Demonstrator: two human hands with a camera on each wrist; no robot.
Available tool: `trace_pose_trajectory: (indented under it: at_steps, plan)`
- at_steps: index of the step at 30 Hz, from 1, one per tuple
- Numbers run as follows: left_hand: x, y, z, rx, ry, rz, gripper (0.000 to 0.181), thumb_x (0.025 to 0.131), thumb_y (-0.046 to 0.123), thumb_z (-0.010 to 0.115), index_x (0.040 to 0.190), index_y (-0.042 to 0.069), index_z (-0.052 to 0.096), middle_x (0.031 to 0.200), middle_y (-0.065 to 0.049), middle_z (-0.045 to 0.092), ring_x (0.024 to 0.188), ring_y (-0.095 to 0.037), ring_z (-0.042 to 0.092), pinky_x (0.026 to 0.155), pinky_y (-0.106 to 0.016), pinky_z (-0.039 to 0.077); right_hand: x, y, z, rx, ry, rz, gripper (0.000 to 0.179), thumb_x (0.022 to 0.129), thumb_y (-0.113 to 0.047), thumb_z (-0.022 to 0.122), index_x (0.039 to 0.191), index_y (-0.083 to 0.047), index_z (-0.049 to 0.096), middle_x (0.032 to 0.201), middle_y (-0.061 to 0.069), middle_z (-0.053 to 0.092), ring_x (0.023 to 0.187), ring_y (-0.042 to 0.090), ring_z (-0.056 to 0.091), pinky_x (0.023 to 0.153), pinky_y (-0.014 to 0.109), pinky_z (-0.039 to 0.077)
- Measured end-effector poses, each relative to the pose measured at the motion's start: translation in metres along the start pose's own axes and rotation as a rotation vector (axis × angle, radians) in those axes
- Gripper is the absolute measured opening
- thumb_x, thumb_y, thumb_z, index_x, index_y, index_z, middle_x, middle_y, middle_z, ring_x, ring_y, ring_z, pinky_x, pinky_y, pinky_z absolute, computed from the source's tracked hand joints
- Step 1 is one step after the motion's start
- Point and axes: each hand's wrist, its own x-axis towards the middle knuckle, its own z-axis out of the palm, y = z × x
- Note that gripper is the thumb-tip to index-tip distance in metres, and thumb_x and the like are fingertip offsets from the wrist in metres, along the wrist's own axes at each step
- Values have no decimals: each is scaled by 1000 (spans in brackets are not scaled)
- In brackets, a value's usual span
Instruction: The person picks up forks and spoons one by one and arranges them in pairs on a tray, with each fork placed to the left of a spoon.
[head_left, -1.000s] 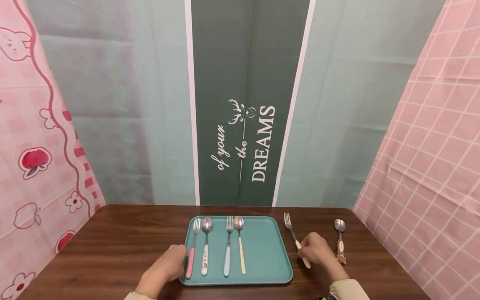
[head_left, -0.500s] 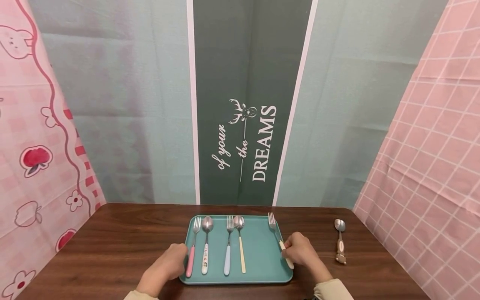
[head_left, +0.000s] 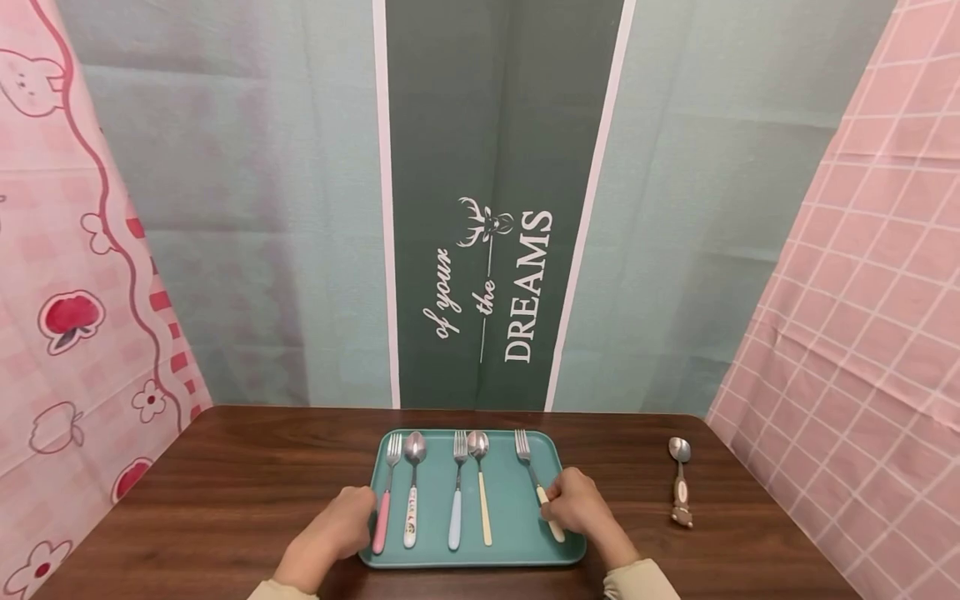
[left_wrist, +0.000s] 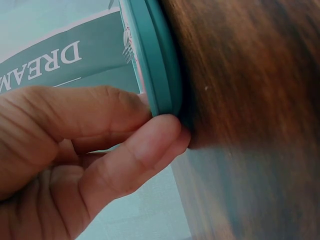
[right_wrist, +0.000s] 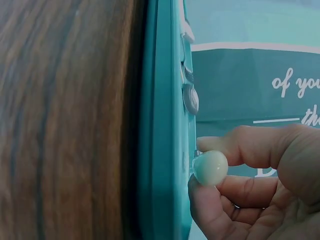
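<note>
My left hand pinches the left rim of a teal tray; in the left wrist view thumb and finger grip its edge. Over the tray's right part, my right hand pinches the cream handle of a fork. The right wrist view shows the rounded handle end between thumb and fingers. On the tray, from the left, lie a pink-handled fork, a spoon with a patterned white handle, a blue-handled fork and a spoon with a pale yellow handle.
A spoon with a brown, figure-shaped handle lies on the wooden table to the right of the tray. Cloth hangings stand behind the table, with a pink patterned one at the left and a pink checked one at the right.
My right hand has carried the cream-handled fork leftward, from the table right of the tray to over the tray's right part. The left hand has stayed at the tray's left rim.
</note>
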Motion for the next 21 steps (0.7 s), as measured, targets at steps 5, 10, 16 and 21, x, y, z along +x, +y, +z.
trace_pose_trajectory:
  at_steps: [5, 10, 16, 21]
  plan:
    - [0, -2, 0, 7, -5, 5, 24, 63, -19, 56, 65, 4, 51, 59, -5, 44, 54, -19, 42, 46, -32, 37, 1, -3, 5, -7, 3, -27, 20, 66, 2, 68, 53, -6, 55, 52, -1, 44, 45, 10, 43, 41, 24, 38]
    - [-1, -5, 1, 24, 17, 17, 26, 61, -20, 53, 61, 6, 48, 57, -4, 41, 54, -18, 39, 46, -32, 36, 3, -2, 10, -24, -13, -17, 24, 65, 1, 69, 51, -8, 53, 50, -3, 42, 44, 9, 41, 40, 23, 36]
    - [1, -5, 3, 24, 20, 22, 26, 61, -19, 54, 60, 6, 48, 56, -3, 41, 52, -18, 39, 45, -31, 35, 3, -2, 12, -16, -28, -2, 28, 66, -1, 72, 50, -9, 50, 48, -4, 41, 42, 8, 41, 40, 22, 35]
    - [1, -3, 3, 13, 5, 5, 26, 61, -20, 53, 62, 5, 48, 56, -4, 42, 52, -18, 40, 44, -30, 36, 3, -6, 15, -8, -37, 10, 36, 65, -2, 77, 49, -11, 45, 44, -7, 38, 41, 7, 42, 40, 22, 34]
